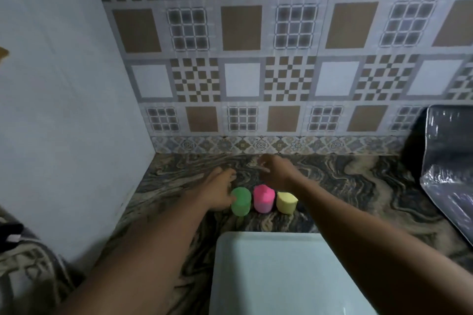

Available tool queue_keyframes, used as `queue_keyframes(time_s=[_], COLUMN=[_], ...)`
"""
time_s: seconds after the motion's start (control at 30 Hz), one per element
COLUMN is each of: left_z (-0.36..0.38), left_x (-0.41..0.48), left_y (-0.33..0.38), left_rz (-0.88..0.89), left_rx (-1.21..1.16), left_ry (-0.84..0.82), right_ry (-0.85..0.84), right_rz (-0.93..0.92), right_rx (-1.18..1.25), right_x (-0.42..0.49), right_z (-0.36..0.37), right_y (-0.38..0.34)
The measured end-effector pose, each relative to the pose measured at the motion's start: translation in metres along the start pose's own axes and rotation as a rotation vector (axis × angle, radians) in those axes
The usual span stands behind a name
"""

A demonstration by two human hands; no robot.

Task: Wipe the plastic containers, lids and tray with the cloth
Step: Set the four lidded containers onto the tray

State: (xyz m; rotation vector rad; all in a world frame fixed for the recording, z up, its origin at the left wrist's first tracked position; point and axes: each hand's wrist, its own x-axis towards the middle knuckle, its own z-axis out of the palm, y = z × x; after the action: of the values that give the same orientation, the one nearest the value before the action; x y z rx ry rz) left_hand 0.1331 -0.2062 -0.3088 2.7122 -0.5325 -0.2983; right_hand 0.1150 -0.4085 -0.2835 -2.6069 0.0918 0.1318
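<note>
**op_far:** On the marbled stone counter (358, 186), biggest first: pale blue rectangular plastic tray (268, 276) sits nearest me, then a row of three small plastic containers beyond it, green (240, 201), pink (264, 198), yellow (286, 202). I can't spot a cloth.

**tilefan:** Hands?

**op_far:** Left hand (217, 188) is open, empty, touching the green one. Right hand (275, 170) hovers past the pink, fingers loosely curled; can't tell if it's pinching anything. I'd steady the green tub with my left before lifting, since they're light and tip easily.

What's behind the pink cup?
The right hand reaches over the marbled counter behind the pink cup, toward the tiled wall. Whatever lies under that hand is covered.
</note>
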Motion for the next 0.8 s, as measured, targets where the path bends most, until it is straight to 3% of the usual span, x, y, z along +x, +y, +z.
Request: queue_keyframes(time_s=[0.17,0.4,0.8], left_z=[0.041,0.066,0.060], left_x=[0.019,0.045,0.061], left_y=[-0.013,-0.025,-0.023], left_rz=[0.039,0.081,0.128], left_rx=[0.082,0.133,0.128], left_ry=[-0.075,-0.182,-0.133], right_ry=[-0.054,-0.187,-0.158], right_rz=[0.021,0.025,0.057], right_rx=[-0.297,-0.485,-0.412], right_x=[-0.005,0.018,0.032], right_z=[0.042,0.066,0.069], right_y=[0.026,0.041,0.040])
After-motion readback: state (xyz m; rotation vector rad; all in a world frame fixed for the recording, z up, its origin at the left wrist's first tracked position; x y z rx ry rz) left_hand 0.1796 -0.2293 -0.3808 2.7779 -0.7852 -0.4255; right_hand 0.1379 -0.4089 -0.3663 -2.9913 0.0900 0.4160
